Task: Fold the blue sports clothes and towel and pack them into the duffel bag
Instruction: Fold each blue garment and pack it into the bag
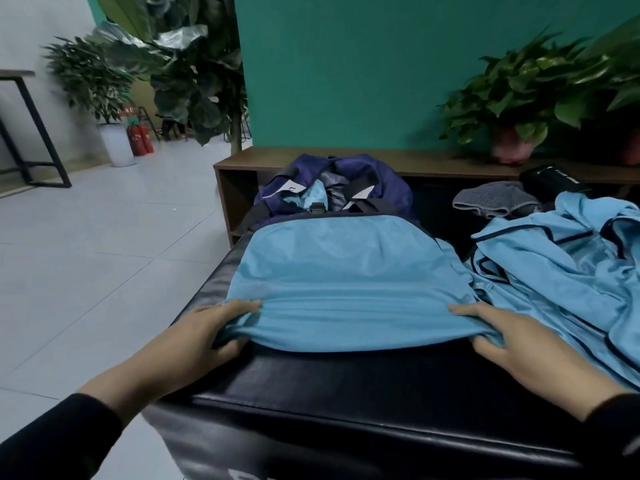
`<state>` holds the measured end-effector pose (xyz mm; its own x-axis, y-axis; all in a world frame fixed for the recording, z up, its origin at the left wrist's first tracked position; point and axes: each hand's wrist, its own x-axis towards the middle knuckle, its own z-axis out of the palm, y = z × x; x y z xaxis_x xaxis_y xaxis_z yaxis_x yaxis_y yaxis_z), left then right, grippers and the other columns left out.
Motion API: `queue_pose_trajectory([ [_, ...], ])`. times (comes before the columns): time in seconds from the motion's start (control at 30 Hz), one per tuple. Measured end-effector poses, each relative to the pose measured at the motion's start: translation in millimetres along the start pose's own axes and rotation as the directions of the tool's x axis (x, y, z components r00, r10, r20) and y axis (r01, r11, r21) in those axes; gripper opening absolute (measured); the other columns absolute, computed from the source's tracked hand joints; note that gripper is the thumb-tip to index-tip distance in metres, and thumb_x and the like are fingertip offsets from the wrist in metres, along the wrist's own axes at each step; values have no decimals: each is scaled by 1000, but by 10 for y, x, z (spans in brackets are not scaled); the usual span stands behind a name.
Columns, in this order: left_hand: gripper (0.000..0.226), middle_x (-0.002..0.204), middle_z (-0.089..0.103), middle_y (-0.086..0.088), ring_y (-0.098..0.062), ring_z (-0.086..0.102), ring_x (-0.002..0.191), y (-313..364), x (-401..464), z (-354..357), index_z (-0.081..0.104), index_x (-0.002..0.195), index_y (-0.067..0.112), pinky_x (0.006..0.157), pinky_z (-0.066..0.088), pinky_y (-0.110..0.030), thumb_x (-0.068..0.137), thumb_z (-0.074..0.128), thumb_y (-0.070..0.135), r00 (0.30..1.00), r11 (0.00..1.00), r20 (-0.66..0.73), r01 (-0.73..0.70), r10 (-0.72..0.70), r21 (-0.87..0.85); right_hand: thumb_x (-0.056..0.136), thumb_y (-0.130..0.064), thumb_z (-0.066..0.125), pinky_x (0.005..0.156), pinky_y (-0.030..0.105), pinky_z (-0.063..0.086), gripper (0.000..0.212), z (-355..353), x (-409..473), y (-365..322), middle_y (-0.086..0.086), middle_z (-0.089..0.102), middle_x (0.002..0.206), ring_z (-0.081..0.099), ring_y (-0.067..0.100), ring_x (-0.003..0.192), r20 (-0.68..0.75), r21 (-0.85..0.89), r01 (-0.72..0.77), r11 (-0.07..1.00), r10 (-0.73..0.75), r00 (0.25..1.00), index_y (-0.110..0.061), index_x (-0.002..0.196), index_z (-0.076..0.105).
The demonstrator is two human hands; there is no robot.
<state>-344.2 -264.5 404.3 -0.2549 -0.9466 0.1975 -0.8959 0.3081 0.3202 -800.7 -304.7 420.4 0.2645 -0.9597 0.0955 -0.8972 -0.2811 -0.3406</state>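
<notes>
A light blue garment (pixel 346 271) lies spread flat on a black padded bench (pixel 346 382), reaching from my hands back to the duffel bag. My left hand (pixel 207 336) grips its near left corner, thumb under the cloth. My right hand (pixel 502 336) grips its near right corner the same way. The navy duffel bag (pixel 381 178) stands open at the far end of the bench, with some light blue cloth inside it. Another blue sports garment with dark piping (pixel 568 268) lies crumpled to the right. A grey striped towel (pixel 495 199) sits beyond it.
A low wooden shelf (pixel 398 161) runs behind the bench, bearing potted plants (pixel 519 98) and a black object (pixel 550 180). Grey tiled floor (pixel 86 254) opens to the left, with tall plants, red fire extinguishers (pixel 140 138) and a black-framed table (pixel 31 129) farther off.
</notes>
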Motion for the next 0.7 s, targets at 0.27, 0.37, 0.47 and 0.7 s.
queue_pose_trajectory([
  [0.27, 22, 102, 71, 5, -20, 68, 94, 256, 153, 38, 71, 105, 24, 79, 46, -25, 90, 58, 16, 937, 985, -305, 160, -171, -64, 96, -17, 58, 64, 32, 38, 22, -75, 122, -245, -14, 62, 80, 61, 17, 84, -182, 54, -72, 996, 81, 980, -38, 90, 58],
  [0.37, 25, 95, 72, -2, -23, 68, 85, 396, 182, -208, 71, 111, 22, 74, 45, -28, 95, 56, 9, 897, 958, -353, 207, -267, -198, 94, -11, 58, 64, 32, 40, 18, -400, 114, -381, -3, 67, 80, 59, 18, 76, -303, 208, -44, 977, 107, 947, -27, 91, 65],
  [0.47, 23, 88, 71, -3, -24, 64, 86, 645, 213, -613, 71, 102, 19, 72, 40, -29, 93, 55, 5, 844, 949, -464, 151, -269, -277, 92, -9, 58, 60, 30, 42, 20, -831, 47, -569, 0, 68, 74, 59, 20, 68, -410, 342, 26, 939, 125, 903, -24, 84, 69],
  [0.7, 23, 71, 68, 11, -8, 58, 68, 1206, 168, -1563, 76, 80, 28, 69, 48, -31, 93, 62, 17, 809, 781, -451, 16, -376, -624, 83, -18, 68, 57, 33, 37, 13, -1722, -156, -811, 12, 57, 71, 48, 24, 60, -447, 745, 184, 641, 275, 851, -6, 79, 69],
])
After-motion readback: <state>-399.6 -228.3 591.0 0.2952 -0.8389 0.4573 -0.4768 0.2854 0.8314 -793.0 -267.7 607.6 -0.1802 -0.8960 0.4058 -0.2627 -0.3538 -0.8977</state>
